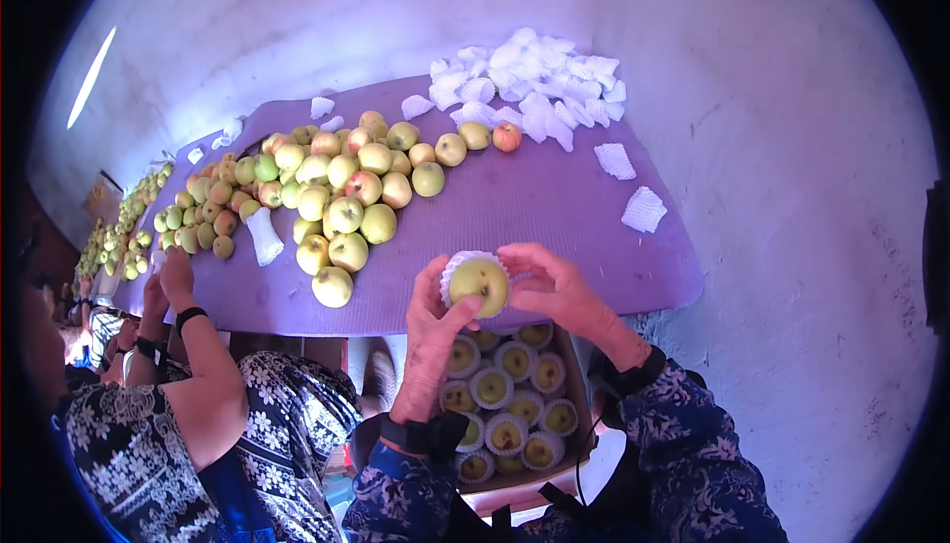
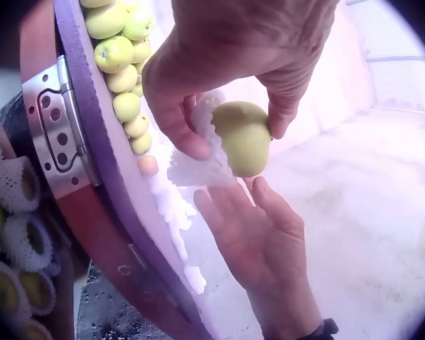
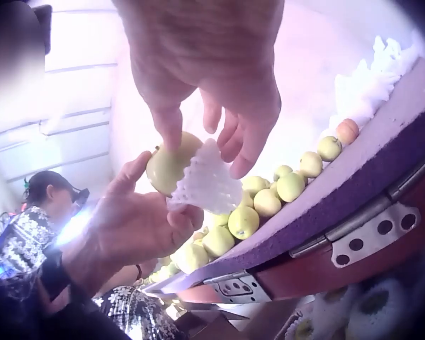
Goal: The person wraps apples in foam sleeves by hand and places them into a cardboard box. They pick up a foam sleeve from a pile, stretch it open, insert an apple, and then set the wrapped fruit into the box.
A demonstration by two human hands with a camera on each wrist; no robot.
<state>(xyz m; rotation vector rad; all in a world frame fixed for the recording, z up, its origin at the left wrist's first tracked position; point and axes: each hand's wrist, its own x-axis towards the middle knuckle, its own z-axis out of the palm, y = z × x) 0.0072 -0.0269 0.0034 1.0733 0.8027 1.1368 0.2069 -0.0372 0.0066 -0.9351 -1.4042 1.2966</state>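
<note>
My left hand (image 1: 432,320) grips a yellow-green apple (image 1: 481,284) with its stem hollow facing me, the thumb lying over its front. A white foam net sleeve (image 2: 202,145) wraps part of the apple, and the left fingers press on the foam in the left wrist view. On the other side, my right hand (image 1: 569,298) has its fingers extended beside the sleeve. Its thumb tip meets the apple in the right wrist view. Both hands are above the purple table's front edge, over a carton (image 1: 579,400) of sleeved apples.
Loose apples (image 1: 346,215) pile across the purple-covered table (image 1: 554,202) toward the left. A heap of foam sleeves (image 1: 524,78) lies at the back, with two single sleeves at the right. Another person (image 1: 203,395) works on the left. A wall rises behind and to the right.
</note>
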